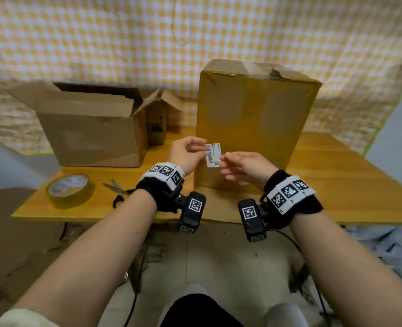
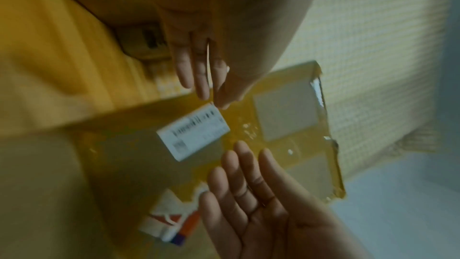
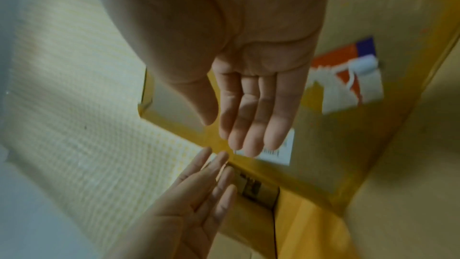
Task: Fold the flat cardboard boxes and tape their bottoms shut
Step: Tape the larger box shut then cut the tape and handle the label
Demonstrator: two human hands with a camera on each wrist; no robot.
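The tall box (image 1: 254, 128) stands folded and taped on the counter (image 1: 351, 171), both hands, left hand (image 1: 186, 153) and right hand (image 1: 244, 167), hovering open-fingered by its label (image 1: 213, 155), so taping seems done here.

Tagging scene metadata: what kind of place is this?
Likely an improvised home packing corner, not a warehouse: a small wooden table with cardboard boxes, a tape roll and scissors, a checked cloth hung behind, and cardboard scraps on a bare floor.
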